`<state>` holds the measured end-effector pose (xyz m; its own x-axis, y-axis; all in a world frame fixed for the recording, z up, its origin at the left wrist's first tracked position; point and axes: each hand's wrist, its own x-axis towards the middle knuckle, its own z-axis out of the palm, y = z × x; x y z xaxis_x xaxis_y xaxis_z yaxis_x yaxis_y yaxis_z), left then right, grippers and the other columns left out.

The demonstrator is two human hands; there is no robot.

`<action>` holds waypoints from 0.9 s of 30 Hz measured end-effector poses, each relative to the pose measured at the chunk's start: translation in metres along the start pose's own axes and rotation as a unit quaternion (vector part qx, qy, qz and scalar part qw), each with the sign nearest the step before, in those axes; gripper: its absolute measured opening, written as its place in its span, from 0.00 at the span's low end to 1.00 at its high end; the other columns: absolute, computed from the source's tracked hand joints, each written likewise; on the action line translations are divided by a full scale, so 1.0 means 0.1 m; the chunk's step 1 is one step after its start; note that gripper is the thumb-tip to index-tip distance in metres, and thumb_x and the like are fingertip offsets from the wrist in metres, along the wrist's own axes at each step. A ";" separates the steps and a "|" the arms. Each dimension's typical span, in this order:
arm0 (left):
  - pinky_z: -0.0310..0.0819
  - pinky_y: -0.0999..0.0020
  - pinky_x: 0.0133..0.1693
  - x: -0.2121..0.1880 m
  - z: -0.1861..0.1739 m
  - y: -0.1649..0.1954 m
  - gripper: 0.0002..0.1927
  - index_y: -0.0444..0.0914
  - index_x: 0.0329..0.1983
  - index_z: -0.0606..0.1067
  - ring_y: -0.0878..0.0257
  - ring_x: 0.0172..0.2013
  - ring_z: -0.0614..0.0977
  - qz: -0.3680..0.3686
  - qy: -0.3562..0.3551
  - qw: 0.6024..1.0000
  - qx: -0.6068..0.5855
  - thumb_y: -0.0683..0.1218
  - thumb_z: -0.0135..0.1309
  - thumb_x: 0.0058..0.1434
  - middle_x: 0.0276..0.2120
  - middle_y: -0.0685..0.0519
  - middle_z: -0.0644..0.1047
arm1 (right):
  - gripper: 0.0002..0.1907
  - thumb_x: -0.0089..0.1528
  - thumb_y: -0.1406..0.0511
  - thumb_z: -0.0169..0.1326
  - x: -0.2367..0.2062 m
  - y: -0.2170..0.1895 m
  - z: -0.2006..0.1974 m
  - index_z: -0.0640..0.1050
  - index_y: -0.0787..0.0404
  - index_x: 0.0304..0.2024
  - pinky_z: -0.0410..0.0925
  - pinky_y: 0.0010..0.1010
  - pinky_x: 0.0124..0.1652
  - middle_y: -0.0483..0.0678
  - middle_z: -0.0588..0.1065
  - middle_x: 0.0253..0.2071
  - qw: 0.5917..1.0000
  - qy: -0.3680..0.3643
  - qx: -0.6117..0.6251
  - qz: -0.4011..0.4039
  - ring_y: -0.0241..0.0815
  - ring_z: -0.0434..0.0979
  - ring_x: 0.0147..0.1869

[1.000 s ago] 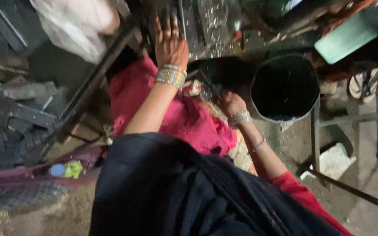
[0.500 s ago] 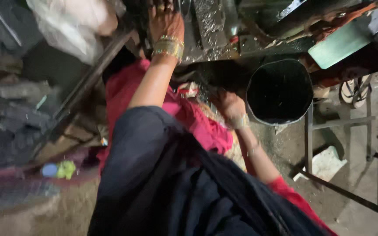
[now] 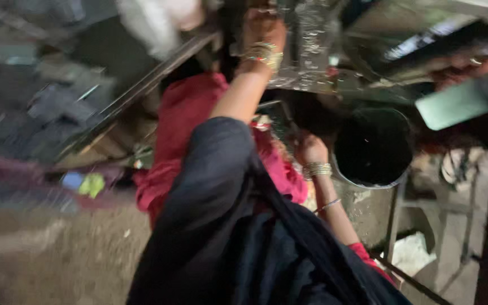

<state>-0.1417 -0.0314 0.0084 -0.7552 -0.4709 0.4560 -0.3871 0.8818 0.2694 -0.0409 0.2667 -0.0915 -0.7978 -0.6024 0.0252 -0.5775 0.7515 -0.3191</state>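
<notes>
While the left hand (image 3: 264, 25) is resting flat on a metal bench (image 3: 312, 51), the right hand (image 3: 310, 148) is curling, grip unclear, beside a black bucket (image 3: 373, 148), likely stiff, best lifted by its rim.

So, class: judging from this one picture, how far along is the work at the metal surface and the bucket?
Done: nothing finished can be made out; the picture is blurred. In hand: the left hand rests on the littered metal surface, and the right hand reaches under it beside the dark bucket. Left: the bucket's inside looks dark, its contents unclear.

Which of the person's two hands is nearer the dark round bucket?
The right hand, low beside the bucket; the left hand reaches up onto the metal surface.
</notes>
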 end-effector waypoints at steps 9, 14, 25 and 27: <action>0.77 0.51 0.45 -0.98 -0.98 -1.13 0.13 0.45 0.50 0.79 0.49 0.40 0.83 -0.094 -0.116 0.975 -0.168 0.55 0.58 0.67 0.38 0.47 0.82 | 0.20 0.71 0.50 0.54 0.19 -0.40 -0.83 0.79 0.58 0.53 0.71 0.44 0.34 0.56 0.80 0.47 0.981 0.177 -0.022 -0.078 0.57 0.80 0.37; 0.73 0.46 0.51 -1.35 -1.48 -2.53 0.18 0.38 0.51 0.75 0.42 0.47 0.80 -0.202 0.092 0.975 0.011 0.47 0.62 0.59 0.43 0.42 0.79 | 0.17 0.74 0.48 0.58 0.48 -0.76 -1.19 0.81 0.52 0.41 0.71 0.44 0.35 0.49 0.80 0.37 0.972 0.224 -0.055 -0.031 0.55 0.81 0.37; 0.66 0.52 0.50 0.18 -0.97 -3.56 0.23 0.41 0.55 0.76 0.47 0.55 0.75 -0.316 -0.059 0.889 0.325 0.54 0.46 0.60 0.51 0.49 0.78 | 0.17 0.73 0.50 0.57 0.70 -0.79 -1.24 0.79 0.52 0.36 0.70 0.43 0.32 0.45 0.81 0.31 0.968 0.193 -0.158 0.038 0.52 0.81 0.33; 0.66 0.52 0.52 0.21 -0.97 -3.56 0.20 0.44 0.51 0.79 0.48 0.57 0.74 -0.327 -0.045 0.888 0.320 0.54 0.45 0.61 0.53 0.51 0.78 | 0.16 0.73 0.50 0.57 0.71 -0.79 -1.23 0.80 0.50 0.37 0.69 0.43 0.32 0.44 0.81 0.31 0.966 0.191 -0.167 0.038 0.51 0.81 0.33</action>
<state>0.0322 -0.3580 0.0044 -0.2864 -0.9090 0.3028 -0.9581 0.2688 -0.0993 -0.0736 0.1978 0.0522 -0.8083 -0.4472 0.3829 -0.4880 0.8728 -0.0108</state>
